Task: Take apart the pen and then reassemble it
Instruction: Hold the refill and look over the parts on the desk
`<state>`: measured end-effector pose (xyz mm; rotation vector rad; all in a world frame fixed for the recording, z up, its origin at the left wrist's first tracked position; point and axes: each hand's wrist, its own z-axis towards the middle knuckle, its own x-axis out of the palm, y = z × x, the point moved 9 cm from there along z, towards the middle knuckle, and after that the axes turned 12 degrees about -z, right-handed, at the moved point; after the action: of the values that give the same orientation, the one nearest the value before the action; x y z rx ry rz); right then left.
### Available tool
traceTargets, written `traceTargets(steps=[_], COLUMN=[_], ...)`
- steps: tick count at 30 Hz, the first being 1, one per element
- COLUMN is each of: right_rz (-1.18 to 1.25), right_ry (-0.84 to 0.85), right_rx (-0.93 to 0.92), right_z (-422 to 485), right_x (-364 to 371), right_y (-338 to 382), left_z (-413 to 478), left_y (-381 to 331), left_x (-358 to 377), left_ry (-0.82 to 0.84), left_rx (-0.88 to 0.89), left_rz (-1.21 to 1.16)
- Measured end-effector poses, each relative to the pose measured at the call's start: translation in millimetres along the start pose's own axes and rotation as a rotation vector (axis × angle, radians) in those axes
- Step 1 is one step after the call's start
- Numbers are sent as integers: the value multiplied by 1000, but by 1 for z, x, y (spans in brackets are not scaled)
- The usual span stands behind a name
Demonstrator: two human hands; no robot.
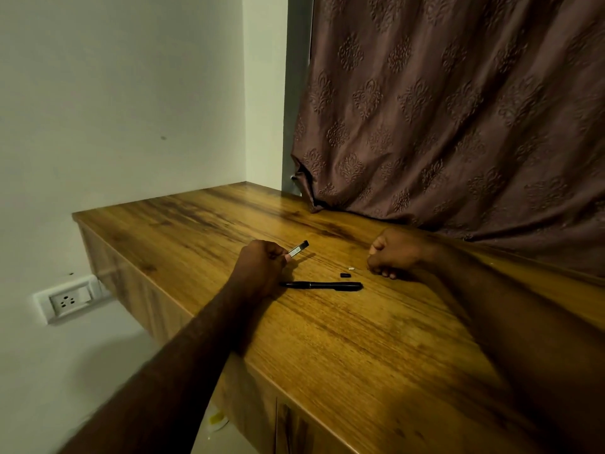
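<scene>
My left hand (pixel 262 267) grips a short pen part (pixel 298 249), silvery with a black end, which sticks out up and to the right of the fist. A long black pen piece (pixel 322 285) lies flat on the wooden table (pixel 343 348) just right of that hand. Beyond it sit a small black piece (pixel 345 275) and a tiny white piece (pixel 351 267). My right hand (pixel 393 253) rests on the table to the right of these bits, fingers curled, and nothing shows in it.
A patterned brown curtain (pixel 458 119) hangs down onto the table's far edge. The table's left edge drops off beside a white wall with a socket (pixel 67 301). A small yellowish object (pixel 217 421) lies on the floor below.
</scene>
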<state>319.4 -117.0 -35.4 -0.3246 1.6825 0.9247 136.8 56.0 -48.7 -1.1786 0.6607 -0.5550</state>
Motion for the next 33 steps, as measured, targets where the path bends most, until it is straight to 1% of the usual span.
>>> traceTargets(steps=[7, 15, 20, 23, 26, 30, 33], right_rz=[-297, -456, -482, -480, -464, -381, -268], right_ry=[127, 267, 265, 255, 237, 199, 151], right_rx=[7, 55, 42, 33, 29, 29, 41], right_z=[10, 12, 12, 13, 13, 12, 8], right_x=[6, 13, 15, 15, 14, 11, 5], right_y=[24, 33, 34, 34, 33, 27, 19], left_z=[5, 13, 15, 14, 16, 17, 16], left_y=[6, 24, 30, 34, 36, 37, 38], left_x=[-1, 0, 3, 6, 9, 9, 9], left_ry=[-8, -14, 19, 24, 43, 60, 58], left_rx=[-23, -64, -102, -145, -143, -141, -144], left_rz=[-18, -80, -178, -292, -352, -359, -379])
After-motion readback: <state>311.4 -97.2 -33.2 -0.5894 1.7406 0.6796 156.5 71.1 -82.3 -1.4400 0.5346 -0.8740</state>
